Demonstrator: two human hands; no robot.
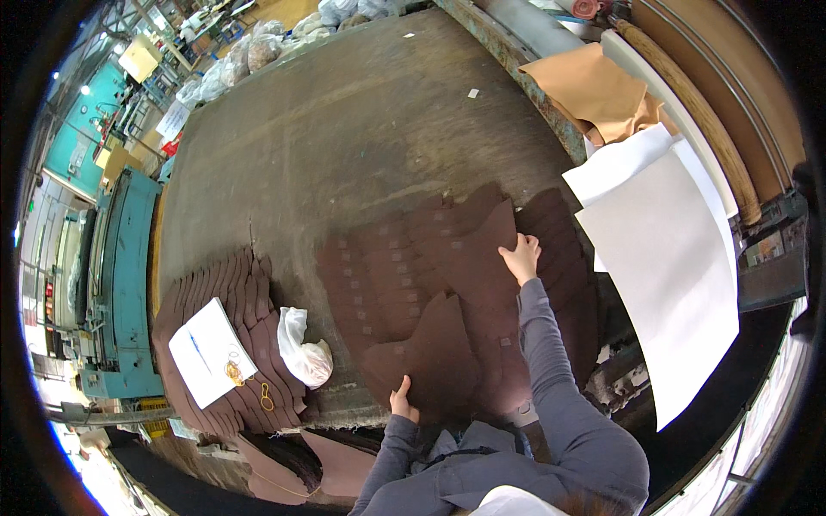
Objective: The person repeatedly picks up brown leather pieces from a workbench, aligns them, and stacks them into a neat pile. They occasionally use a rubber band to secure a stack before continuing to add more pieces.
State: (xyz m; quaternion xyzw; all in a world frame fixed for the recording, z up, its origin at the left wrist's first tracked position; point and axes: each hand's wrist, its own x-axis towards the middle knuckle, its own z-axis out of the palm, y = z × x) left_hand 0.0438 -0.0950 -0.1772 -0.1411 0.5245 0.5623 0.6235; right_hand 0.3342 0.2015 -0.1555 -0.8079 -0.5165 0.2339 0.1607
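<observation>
Dark brown cut pieces (391, 279) of sheet material lie in overlapping rows on the worktable, many with small pale square labels. My left hand (403, 402) pinches the near edge of one curved brown piece (426, 353) that lies on top of the rows, thumb on its upper face. Farther away and to the right, my right hand (521, 258) is closed at the right edge of another brown piece (486, 245), which rises to a point at its far end. The undersides of both pieces, and the fingers beneath them, are hidden.
Left on the table, a fanned brown stack (194, 297) carries a white pad (211, 348) with a pen and yellow ties (234, 371). A white plastic bag (303, 351) sits beside it. White sheets (667, 249) and tan material (594, 90) lie right. A teal machine (129, 284) stands left.
</observation>
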